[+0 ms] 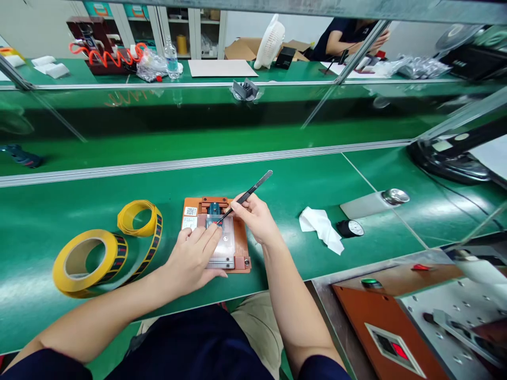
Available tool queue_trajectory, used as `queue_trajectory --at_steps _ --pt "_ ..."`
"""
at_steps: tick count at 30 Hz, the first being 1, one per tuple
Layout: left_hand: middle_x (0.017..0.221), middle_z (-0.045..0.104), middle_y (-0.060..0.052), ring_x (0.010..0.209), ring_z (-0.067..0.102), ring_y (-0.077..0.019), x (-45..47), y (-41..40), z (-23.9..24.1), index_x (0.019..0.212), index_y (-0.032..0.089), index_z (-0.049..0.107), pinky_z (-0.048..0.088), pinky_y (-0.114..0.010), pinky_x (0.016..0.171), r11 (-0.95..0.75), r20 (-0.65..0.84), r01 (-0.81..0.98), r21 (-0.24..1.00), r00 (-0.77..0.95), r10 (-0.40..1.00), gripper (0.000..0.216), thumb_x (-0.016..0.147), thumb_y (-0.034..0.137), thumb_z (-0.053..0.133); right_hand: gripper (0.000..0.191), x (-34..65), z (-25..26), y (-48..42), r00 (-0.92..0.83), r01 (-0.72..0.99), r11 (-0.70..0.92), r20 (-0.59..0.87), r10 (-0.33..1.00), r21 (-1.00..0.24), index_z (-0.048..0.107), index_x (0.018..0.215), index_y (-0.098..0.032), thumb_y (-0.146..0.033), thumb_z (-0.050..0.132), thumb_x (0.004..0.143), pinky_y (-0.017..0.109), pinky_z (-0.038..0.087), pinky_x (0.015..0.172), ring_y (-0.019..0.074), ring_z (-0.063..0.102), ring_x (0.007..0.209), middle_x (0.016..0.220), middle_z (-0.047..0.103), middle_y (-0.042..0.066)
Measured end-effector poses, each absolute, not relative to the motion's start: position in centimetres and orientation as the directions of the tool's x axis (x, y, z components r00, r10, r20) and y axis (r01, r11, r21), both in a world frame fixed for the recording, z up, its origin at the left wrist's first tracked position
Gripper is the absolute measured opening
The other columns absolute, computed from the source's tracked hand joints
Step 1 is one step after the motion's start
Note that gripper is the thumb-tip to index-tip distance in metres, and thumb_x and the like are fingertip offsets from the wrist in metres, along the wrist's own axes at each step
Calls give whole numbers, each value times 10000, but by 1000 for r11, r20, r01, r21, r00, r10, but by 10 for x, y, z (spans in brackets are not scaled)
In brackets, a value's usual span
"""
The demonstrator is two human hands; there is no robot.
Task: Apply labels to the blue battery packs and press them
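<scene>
An orange-brown fixture plate (241,238) lies on the green bench in front of me, with a clear cover and a small dark blue part (214,208) at its far end. My left hand (194,257) rests flat on the fixture, fingers stretched toward the part. My right hand (253,215) is closed on a pair of black tweezers (249,193) whose tip points down-left at the blue part, next to my left fingertips. What the tip touches is too small to make out.
Two yellow tape rolls (85,262) lie at the left. A crumpled white cloth (321,227), a small round gauge (350,228) and a metal-capped dispenser (394,196) sit at the right. A machine panel with buttons (390,311) stands at the lower right. Another person (348,37) works at the far bench.
</scene>
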State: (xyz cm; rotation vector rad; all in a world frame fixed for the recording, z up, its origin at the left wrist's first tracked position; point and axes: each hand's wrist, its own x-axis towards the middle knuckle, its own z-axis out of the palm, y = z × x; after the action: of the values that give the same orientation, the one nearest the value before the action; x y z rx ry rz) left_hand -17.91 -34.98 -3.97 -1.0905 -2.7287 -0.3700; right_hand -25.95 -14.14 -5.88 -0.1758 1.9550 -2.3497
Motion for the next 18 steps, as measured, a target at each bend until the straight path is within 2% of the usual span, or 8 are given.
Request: queue_trajectory --at_steps 4,7,9,10,12,14,16,18 --pt "1438 538 -173 1275 457 -394 -191 -351 -42 1464 185 431 333 -564 1035 757 280 550 353 -834 475 813 821 591 718 350 -252 -59 -130 -979 -95 -304 34 199 -948 575 957 -214 -481 755 821 353 594 813 178 716 848 864 720 9" --pt "1432 502 -172 1286 436 -377 -198 -352 -46 1485 208 368 385 -553 1034 752 239 429 501 -903 356 831 804 476 762 311 -238 -66 -109 -929 -171 -142 112 352 -975 558 986 -221 -480 685 870 362 567 834 180 693 859 886 694 16" --pt "1359 539 -148 1232 475 -347 -195 -352 -50 1468 231 362 416 -533 1027 700 294 460 546 -888 354 837 778 407 803 292 -227 -75 -95 -910 -123 92 149 387 -988 558 1014 -222 -486 615 902 356 547 779 183 657 795 866 665 17" --pt "1310 559 -125 1212 488 -330 -191 -352 -53 1462 261 362 413 -529 1040 673 372 515 531 -855 362 817 783 349 808 291 -221 -80 -89 -909 -70 223 154 388 -972 561 1031 -221 -486 581 913 357 533 754 188 637 764 857 654 19" --pt "1249 561 -86 1210 496 -301 -182 -353 -56 1457 345 361 386 -531 1084 624 564 651 433 -735 376 775 815 212 774 301 -210 -92 -80 -919 35 440 144 367 -897 570 1059 -208 -475 524 927 370 507 746 206 615 753 867 651 40" --pt "1300 511 -93 1276 463 -315 -178 -354 -59 1460 386 359 345 -560 1124 630 664 683 369 -668 336 783 821 192 768 323 -202 -104 -76 -930 77 573 148 335 -816 579 1077 -189 -462 476 939 391 494 780 233 617 805 908 660 77" --pt "1426 429 -140 1359 398 -372 -182 -356 -59 1496 343 321 335 -606 1126 673 579 578 461 -771 265 843 804 320 803 348 -196 -115 -74 -927 62 665 204 314 -744 589 1089 -170 -447 428 954 413 486 817 256 610 869 949 655 111" --pt "1478 414 -178 1375 402 -399 -194 -358 -56 1509 275 313 364 -626 1104 677 339 424 602 -903 264 850 817 449 776 373 -193 -125 -73 -910 36 758 292 294 -651 606 1098 -156 -436 396 969 436 475 842 276 585 907 954 637 129"
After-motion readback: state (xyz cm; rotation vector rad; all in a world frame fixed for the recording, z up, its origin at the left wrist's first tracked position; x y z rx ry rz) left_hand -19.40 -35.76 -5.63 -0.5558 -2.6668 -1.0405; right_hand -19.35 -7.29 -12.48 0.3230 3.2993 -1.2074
